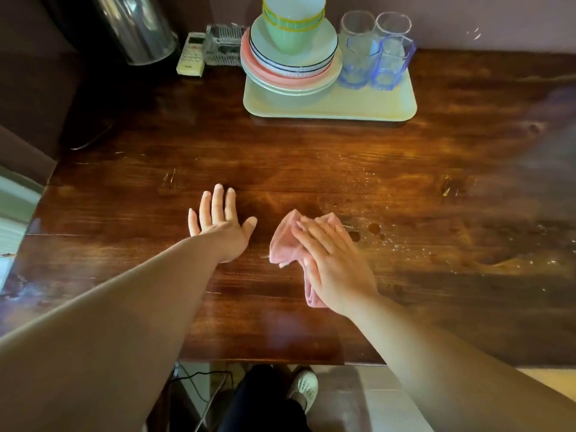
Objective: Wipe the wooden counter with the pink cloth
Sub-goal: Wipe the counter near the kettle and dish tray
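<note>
The dark wooden counter fills the view. A crumpled pink cloth lies on it near the front middle. My right hand presses flat on top of the cloth, fingers pointing up-left, covering most of it. My left hand rests palm down on the bare wood to the left of the cloth, fingers spread, holding nothing. Small water drops and wet specks dot the wood just right of the cloth.
A pale tray at the back holds stacked plates and bowls and clear glasses. A remote, a glass dish and a metal kettle stand at the back left. The counter's front edge runs below my arms.
</note>
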